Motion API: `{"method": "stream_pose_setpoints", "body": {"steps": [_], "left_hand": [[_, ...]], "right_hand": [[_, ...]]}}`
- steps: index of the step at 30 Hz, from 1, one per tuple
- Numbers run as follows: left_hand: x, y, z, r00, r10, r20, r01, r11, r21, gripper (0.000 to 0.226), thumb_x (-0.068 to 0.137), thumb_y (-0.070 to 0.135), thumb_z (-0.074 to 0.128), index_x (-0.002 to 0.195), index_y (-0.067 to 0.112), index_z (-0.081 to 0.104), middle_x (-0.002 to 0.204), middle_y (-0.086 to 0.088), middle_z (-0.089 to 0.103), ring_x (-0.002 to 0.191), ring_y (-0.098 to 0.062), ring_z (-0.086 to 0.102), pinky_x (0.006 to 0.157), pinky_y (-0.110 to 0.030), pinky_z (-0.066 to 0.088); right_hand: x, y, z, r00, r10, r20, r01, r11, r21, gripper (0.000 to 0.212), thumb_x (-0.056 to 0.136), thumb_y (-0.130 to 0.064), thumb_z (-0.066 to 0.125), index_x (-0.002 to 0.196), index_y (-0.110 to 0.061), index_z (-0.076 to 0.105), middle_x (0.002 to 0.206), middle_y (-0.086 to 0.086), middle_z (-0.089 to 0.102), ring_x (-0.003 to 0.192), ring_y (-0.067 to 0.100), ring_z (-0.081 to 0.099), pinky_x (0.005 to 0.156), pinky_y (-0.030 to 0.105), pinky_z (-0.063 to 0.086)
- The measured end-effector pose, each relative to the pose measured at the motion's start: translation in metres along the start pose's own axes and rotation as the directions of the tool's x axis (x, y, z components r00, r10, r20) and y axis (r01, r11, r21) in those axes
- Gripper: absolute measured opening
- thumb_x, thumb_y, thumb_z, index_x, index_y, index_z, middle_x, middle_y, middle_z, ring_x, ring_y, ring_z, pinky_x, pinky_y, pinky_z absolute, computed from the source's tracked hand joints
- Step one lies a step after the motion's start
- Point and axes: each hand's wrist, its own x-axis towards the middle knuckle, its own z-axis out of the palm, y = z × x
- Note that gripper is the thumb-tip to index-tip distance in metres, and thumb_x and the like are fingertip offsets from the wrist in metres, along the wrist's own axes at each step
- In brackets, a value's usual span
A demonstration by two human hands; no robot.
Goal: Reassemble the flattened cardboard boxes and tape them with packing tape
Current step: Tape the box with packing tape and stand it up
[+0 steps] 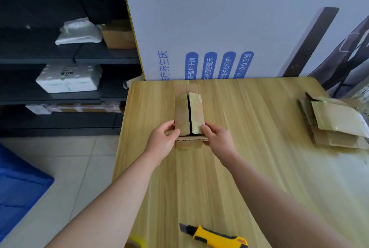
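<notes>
Cardboard comes in two lots: one small box [188,116] in our grasp and one pile of flattened boxes [335,124] at the right edge of the table [259,168], well apart; how many pieces lie in that pile we cannot tell. One utility knife [213,236] lies near us.

The small box sits on the table towards its far side, between our two hands. Its two long top flaps are folded down, with a dark slit between them. Glossy, yellowish old tape covers much of the flaps. A short end flap juts out at the near end, showing its corrugated edge.

Our left hand [162,140] grips the near left corner, thumb on top; our right hand [217,140] grips the near right corner likewise.

The table is pale wood-grain laminate, and the knife is yellow and black plastic.
</notes>
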Motion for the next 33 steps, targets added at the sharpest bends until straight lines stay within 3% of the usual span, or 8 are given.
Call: {"method": "stream_pose_setpoints", "body": {"steps": [6,9,16,20,24,26,30,33], "left_hand": [[0.087,0.016,0.003,0.998,-0.041,-0.043,0.040,0.998,-0.039,0.045,0.094,0.021,0.061,0.138,0.022,0.051,0.111,0.015,0.056,0.101,-0.005,0.061,0.095,-0.034,0.052],[0.121,0.015,0.001,0.997,-0.055,-0.055,0.052,0.997,-0.059,0.045,0.095,0.018,0.060,0.139,0.021,0.050,0.122,0.007,0.056,0.099,-0.001,0.058,0.084,-0.024,0.053],[0.171,0.006,-0.004,0.993,-0.101,-0.067,0.098,0.994,-0.055,0.046,0.095,0.016,0.059,0.139,0.023,0.050,0.137,-0.001,0.051,0.098,-0.003,0.057,0.084,-0.023,0.051],[0.181,0.000,-0.004,0.992,-0.107,-0.073,0.104,0.993,-0.047,0.047,0.093,0.016,0.061,0.138,0.025,0.050,0.136,0.001,0.053,0.101,-0.007,0.061,0.089,-0.028,0.053],[0.179,0.001,-0.003,0.991,-0.115,-0.074,0.113,0.993,-0.040,0.047,0.093,0.020,0.061,0.139,0.024,0.050,0.135,0.005,0.054,0.098,-0.006,0.062,0.096,-0.035,0.052],[0.176,0.004,-0.004,0.991,-0.108,-0.079,0.106,0.994,-0.031,0.045,0.095,0.021,0.059,0.139,0.023,0.050,0.136,0.003,0.053,0.106,-0.008,0.059,0.097,-0.034,0.051],[0.170,0.012,-0.007,0.990,-0.107,-0.097,0.108,0.994,0.004,0.041,0.097,0.023,0.056,0.137,0.021,0.052,0.138,-0.001,0.052,0.122,-0.015,0.053,0.105,-0.038,0.045],[0.163,0.019,-0.011,0.992,-0.076,-0.103,0.081,0.995,0.052,0.039,0.098,0.025,0.054,0.137,0.021,0.053,0.137,0.001,0.054,0.116,-0.012,0.053,0.101,-0.032,0.045]], "right_hand": [[0.089,-0.014,0.005,1.000,0.010,0.012,-0.010,1.000,0.012,0.017,0.094,-0.036,0.055,0.095,-0.040,0.072,0.085,-0.013,0.074,0.082,0.010,0.069,0.084,0.043,0.057],[0.124,-0.015,0.013,0.999,0.022,0.032,-0.023,1.000,0.020,0.019,0.094,-0.035,0.055,0.102,-0.035,0.072,0.087,-0.011,0.074,0.087,0.015,0.069,0.086,0.044,0.056],[0.169,-0.008,0.033,0.999,0.022,0.038,-0.023,0.999,0.026,0.022,0.095,-0.032,0.053,0.084,-0.040,0.071,0.088,-0.001,0.074,0.086,0.021,0.069,0.087,0.049,0.054],[0.178,-0.003,0.038,1.000,-0.001,0.015,0.001,1.000,0.008,0.031,0.095,-0.030,0.054,0.074,-0.049,0.068,0.086,-0.008,0.073,0.089,0.020,0.068,0.088,0.047,0.054],[0.178,-0.001,0.037,1.000,0.009,0.023,-0.009,1.000,-0.006,0.018,0.095,-0.033,0.054,0.094,-0.036,0.071,0.086,-0.007,0.073,0.083,0.017,0.066,0.086,0.044,0.054],[0.178,-0.002,0.036,1.000,0.013,0.015,-0.012,1.000,-0.018,0.018,0.095,-0.033,0.053,0.095,-0.031,0.071,0.082,-0.008,0.071,0.072,0.012,0.060,0.076,0.038,0.054],[0.176,-0.008,0.032,1.000,0.004,-0.021,-0.006,0.997,-0.080,0.023,0.096,-0.032,0.051,0.105,-0.025,0.070,0.069,-0.017,0.063,0.058,-0.001,0.052,0.059,0.021,0.040],[0.170,-0.016,0.028,0.999,-0.028,-0.027,0.024,0.987,-0.156,0.025,0.096,-0.031,0.049,0.100,-0.020,0.071,0.062,-0.010,0.063,0.052,0.001,0.053,0.053,0.024,0.041]]}}
